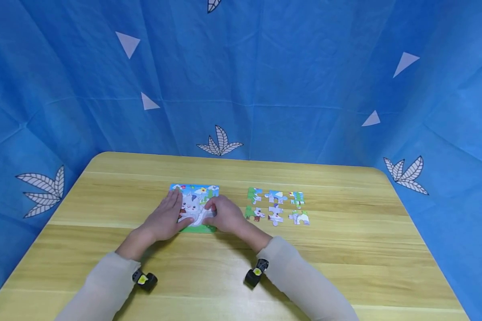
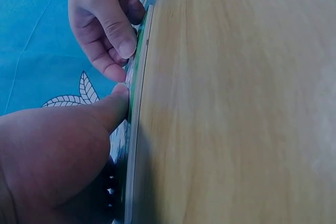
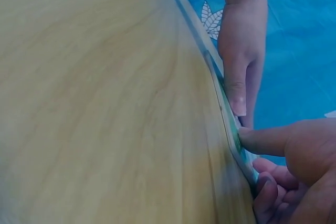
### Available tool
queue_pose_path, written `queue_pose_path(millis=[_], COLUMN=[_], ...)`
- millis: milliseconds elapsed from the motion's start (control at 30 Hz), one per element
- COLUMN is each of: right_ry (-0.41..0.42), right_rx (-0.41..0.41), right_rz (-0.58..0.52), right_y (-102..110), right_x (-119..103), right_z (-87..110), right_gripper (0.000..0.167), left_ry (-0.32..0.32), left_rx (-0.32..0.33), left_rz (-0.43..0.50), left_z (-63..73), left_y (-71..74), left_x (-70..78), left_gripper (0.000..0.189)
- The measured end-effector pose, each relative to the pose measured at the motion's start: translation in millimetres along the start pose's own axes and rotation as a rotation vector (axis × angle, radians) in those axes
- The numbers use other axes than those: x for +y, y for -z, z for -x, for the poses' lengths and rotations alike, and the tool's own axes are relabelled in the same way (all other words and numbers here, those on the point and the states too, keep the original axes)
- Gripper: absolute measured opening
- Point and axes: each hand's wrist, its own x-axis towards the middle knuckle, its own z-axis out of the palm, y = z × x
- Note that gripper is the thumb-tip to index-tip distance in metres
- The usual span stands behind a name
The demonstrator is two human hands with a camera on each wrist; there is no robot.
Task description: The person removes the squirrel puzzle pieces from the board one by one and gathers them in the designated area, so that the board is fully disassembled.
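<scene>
A picture puzzle board (image 1: 202,228) with a pale cartoon animal lies left of the table's middle, under both hands. My left hand (image 1: 166,218) rests on its left side with fairly straight fingers and the thumb reaching inward. On the board's lower right, my right hand (image 1: 226,216) has curled fingers, thumb and forefinger pinching the edges of a pale puzzle piece (image 1: 208,214). The left wrist view shows the right thumb (image 2: 123,43) at the board's surface, near the left thumb (image 2: 118,98). From the right wrist, the board (image 3: 231,124) appears edge-on, its surface mostly hidden.
Right of the board, several loose puzzle pieces (image 1: 276,196) lie in two rows, close to the right hand. The wooden table (image 1: 345,249) has rounded far corners. A blue cloth (image 1: 257,67) with leaf and triangle prints hangs behind and beside it.
</scene>
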Motion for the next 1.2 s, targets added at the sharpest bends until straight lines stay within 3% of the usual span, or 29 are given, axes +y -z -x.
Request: queue_pose_path(millis=[367, 600, 1200], right_ry=[-0.03, -0.048, -0.016], right_rx=[-0.013, -0.004, -0.008], right_rz=[-0.012, -0.033, -0.222], right_y=[1, 0, 1], right_x=[-1, -1, 5], right_z=[-1.5, -1.7, -0.4], right_gripper=[0.03, 0.032, 0.028], left_ry=[-0.027, -0.027, -0.021], left_rx=[0.022, 0.019, 0.028], left_rz=[-0.011, -0.006, -0.023], left_z=[-3.0, -0.2, 0.9], left_y=[-7.9, -1.7, 1.0], left_x=[-8.6, -2.5, 1.3], left_gripper=[0.092, 0.09, 0.085])
